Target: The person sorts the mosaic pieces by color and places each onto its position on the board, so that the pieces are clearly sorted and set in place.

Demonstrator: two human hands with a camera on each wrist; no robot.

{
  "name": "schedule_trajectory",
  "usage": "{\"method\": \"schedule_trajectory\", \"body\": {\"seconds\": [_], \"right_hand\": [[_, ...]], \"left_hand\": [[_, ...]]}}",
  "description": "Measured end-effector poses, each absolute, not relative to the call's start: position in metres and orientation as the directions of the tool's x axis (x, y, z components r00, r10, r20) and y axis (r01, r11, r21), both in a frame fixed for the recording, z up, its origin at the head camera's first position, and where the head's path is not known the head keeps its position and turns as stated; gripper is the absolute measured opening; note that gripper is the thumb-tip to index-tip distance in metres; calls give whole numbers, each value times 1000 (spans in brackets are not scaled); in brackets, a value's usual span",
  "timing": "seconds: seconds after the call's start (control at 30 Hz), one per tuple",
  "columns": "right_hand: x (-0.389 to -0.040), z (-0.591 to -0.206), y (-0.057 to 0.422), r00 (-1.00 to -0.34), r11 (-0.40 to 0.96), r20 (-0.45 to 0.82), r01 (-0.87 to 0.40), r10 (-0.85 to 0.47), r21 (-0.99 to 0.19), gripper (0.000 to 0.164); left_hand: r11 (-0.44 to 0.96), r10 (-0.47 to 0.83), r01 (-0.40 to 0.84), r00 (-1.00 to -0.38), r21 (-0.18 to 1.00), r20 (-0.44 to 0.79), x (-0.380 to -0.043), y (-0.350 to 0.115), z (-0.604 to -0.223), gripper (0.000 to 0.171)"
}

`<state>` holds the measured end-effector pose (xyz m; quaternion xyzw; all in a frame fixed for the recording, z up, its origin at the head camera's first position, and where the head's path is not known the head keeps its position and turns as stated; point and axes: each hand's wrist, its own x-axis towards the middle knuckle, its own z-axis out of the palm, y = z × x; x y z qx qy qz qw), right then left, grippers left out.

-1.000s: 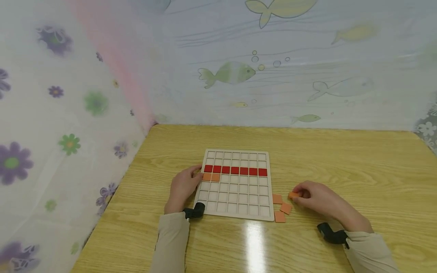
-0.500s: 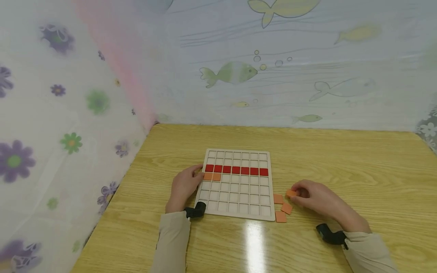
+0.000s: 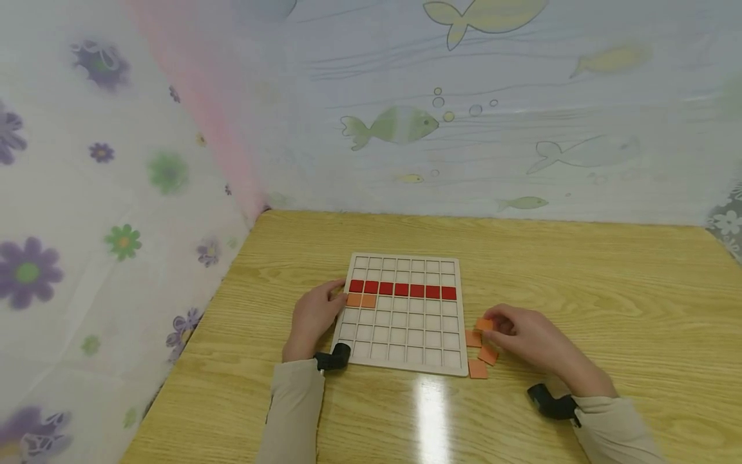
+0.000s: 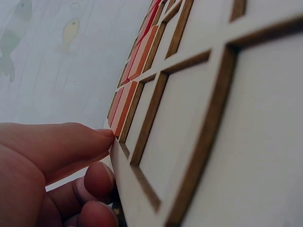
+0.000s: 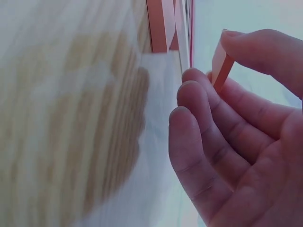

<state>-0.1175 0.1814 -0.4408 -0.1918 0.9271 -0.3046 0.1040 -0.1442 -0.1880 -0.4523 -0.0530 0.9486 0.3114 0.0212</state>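
A pale wooden grid board [image 3: 398,372] lies on the table. Red tiles [image 3: 401,289] fill one row across it, and two orange tiles [image 3: 361,300] sit at the left of the row below. My left hand [image 3: 313,316] holds the board's left edge; in the left wrist view the thumb [image 4: 71,146] lies on the rim beside an orange tile, with the other fingers curled by the edge. My right hand [image 3: 530,338] pinches an orange square tile [image 5: 222,66] between thumb and fingers, just right of the board and above the loose tiles.
Several loose orange tiles [image 3: 478,369] lie by the board's lower right side, some close together. The wooden table [image 3: 608,277] meets a fish-patterned wall covering [image 3: 406,148] at the back and a flowered one [image 3: 122,241] at the left. Black wrist mounts [image 3: 551,401] stick out from the sleeves.
My right hand has moved slightly left with its pinched orange tile, from beside the loose tiles to over them. The left hand stays on the board's edge.
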Motion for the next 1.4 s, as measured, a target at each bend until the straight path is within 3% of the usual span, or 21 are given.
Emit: {"method": "schedule_trajectory", "body": {"seconds": [1.4], "right_hand": [[-125,-434,130,-887,726,2,-380,-462,-574,26]], "left_hand": [[790,-88,-129,-991,599,-98,-142,-187,-448,36]]}}
